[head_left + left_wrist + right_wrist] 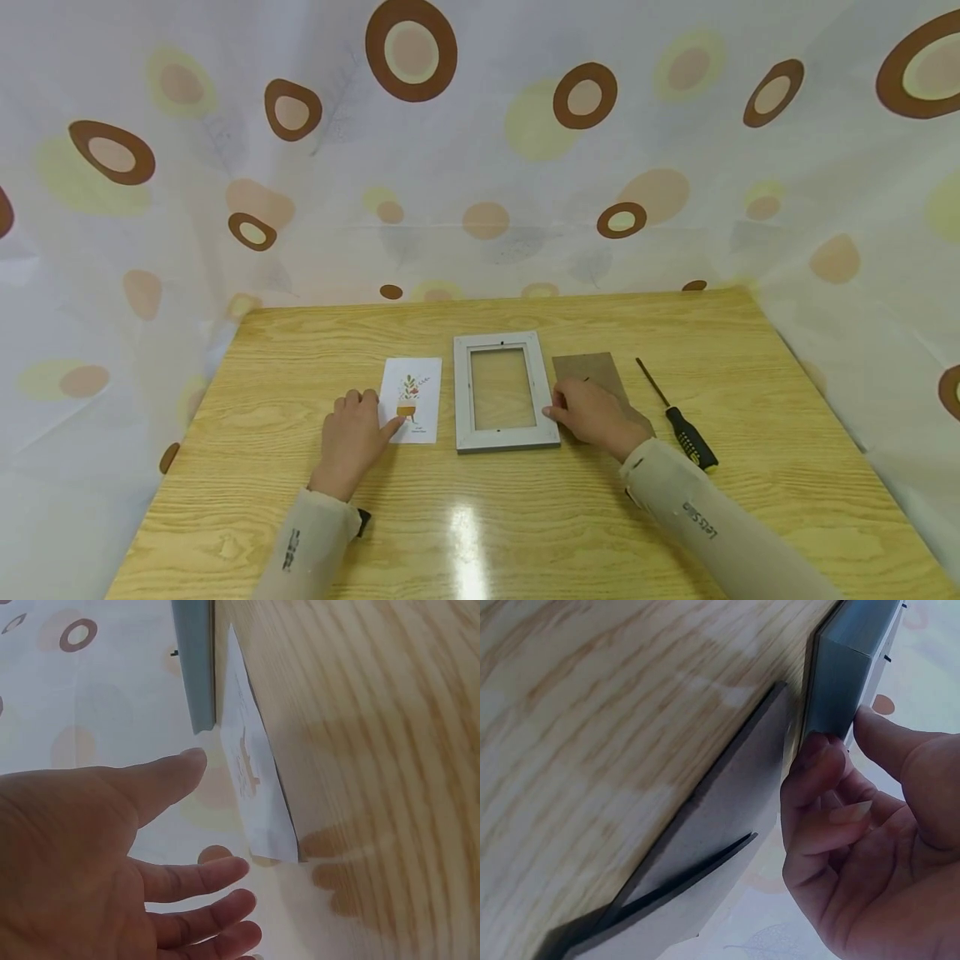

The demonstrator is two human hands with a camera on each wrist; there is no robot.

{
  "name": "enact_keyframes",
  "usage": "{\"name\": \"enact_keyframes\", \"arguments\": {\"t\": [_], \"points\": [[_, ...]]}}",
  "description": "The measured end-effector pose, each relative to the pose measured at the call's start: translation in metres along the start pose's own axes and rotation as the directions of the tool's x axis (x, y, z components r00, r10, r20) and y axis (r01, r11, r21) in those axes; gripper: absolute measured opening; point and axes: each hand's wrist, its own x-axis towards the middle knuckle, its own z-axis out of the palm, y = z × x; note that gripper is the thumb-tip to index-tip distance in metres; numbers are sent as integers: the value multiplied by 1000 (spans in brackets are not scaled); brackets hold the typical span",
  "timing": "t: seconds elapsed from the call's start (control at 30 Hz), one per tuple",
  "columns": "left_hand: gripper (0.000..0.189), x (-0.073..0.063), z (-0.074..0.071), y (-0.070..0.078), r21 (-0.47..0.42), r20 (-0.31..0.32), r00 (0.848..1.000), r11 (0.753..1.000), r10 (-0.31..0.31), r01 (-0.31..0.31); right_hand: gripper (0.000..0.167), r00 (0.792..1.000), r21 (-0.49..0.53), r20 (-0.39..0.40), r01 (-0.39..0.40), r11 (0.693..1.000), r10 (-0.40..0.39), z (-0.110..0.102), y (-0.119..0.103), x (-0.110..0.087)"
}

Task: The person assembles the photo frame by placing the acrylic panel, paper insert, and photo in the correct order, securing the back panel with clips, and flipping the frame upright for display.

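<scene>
Frame [510, 437] lies on desk [375, 533] between card [422, 400] and board [596, 367], probably light, stiff and somewhat fragile, best held by its sides, with right hand [594, 417], grip pinching its right edge, and left hand [352, 437], grip loosely spread, empty, near card

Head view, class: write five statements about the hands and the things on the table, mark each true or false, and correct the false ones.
1. The screwdriver lies to the right of the brown board. True.
2. The picture card lies inside the frame. False: it lies on the table, to the left of the frame.
3. The right hand pinches the frame's edge. True.
4. The left hand grips the screwdriver. False: it is beside the picture card and holds nothing.
5. Wood grain shows through the frame's opening. True.
</scene>
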Motion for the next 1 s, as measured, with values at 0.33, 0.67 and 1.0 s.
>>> {"name": "enact_keyframes", "arguments": {"t": [0.33, 0.67, 1.0], "points": [[62, 2, 3, 1, 26, 95, 993, 998, -64, 62, 27, 1000, 0, 13, -10, 1000, 10, 0, 1, 0], [54, 3, 5, 5, 41, 84, 994, 997, -65, 62, 26, 1000, 2, 16, -11, 1000, 11, 1, 3, 0], [50, 4, 4, 6, 38, 69, 995, 997, -66, 64, 28, 1000, 6, 0, -13, 1000, 13, 2, 2, 2]]}}
